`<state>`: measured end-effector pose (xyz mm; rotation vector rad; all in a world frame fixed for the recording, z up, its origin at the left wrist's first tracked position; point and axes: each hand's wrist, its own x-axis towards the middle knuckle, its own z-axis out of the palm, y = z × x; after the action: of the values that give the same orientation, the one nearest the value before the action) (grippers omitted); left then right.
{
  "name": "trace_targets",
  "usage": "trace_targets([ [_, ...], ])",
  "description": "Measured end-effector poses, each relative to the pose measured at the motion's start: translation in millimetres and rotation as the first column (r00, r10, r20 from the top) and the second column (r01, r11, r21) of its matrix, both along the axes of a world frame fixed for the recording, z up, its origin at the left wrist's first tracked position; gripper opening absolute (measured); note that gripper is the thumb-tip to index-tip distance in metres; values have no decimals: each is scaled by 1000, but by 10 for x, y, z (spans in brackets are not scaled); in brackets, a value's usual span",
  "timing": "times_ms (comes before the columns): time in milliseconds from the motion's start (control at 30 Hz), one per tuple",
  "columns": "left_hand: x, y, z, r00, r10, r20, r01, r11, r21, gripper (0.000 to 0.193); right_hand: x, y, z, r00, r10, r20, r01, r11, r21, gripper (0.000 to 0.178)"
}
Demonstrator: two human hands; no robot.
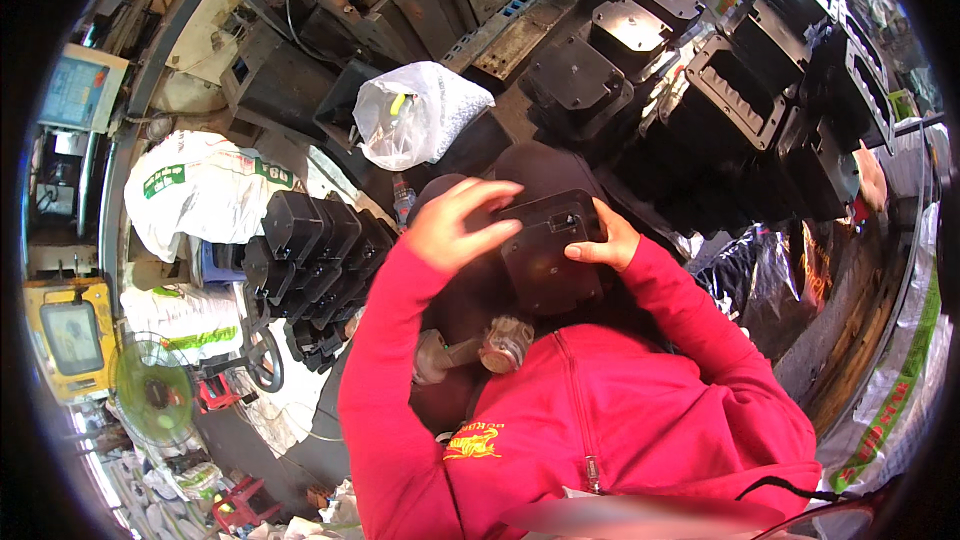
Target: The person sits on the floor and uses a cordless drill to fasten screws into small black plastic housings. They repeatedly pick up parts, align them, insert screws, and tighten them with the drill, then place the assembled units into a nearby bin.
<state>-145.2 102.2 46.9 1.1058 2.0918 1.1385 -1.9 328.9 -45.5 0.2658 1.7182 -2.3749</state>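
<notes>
A black moulded plastic housing [548,252] is held up in front of my chest by both hands. My left hand [458,224] spreads its fingers over the part's upper left edge. My right hand [603,240] grips the part's right side, thumb on its face. Both arms are in red sleeves. Below the part, near my lap, lies a metal tool with a round head [498,345].
A row of stacked black plastic housings [310,250] stands to my left. More black parts [745,105] pile up at the right and rear. A clear bag [415,115] lies ahead, white sacks [200,185] and a green fan [150,390] at the left.
</notes>
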Motion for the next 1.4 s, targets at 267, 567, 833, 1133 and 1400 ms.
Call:
trace_targets([
  [267,1070,-832,-435,983,-146,-107,90,906,-413,76,167,154,-32,999,-47,10,47,998,-38,81],
  [567,1114,-1139,-269,990,135,-36,-139,978,-152,76,351,42,-63,999,-46,13,46,999,21,81],
  [833,1452,-1213,353,911,411,-7,-410,908,-88,90,446,-110,-13,999,2,37,-4,999,49,81],
  [1133,1307,-811,290,979,202,26,-199,975,-99,84,455,-126,-64,1000,-17,18,15,994,112,82],
  [1400,1233,-751,317,990,97,-101,-108,988,-111,85,454,-95,-55,1000,-10,9,8,988,156,84],
])
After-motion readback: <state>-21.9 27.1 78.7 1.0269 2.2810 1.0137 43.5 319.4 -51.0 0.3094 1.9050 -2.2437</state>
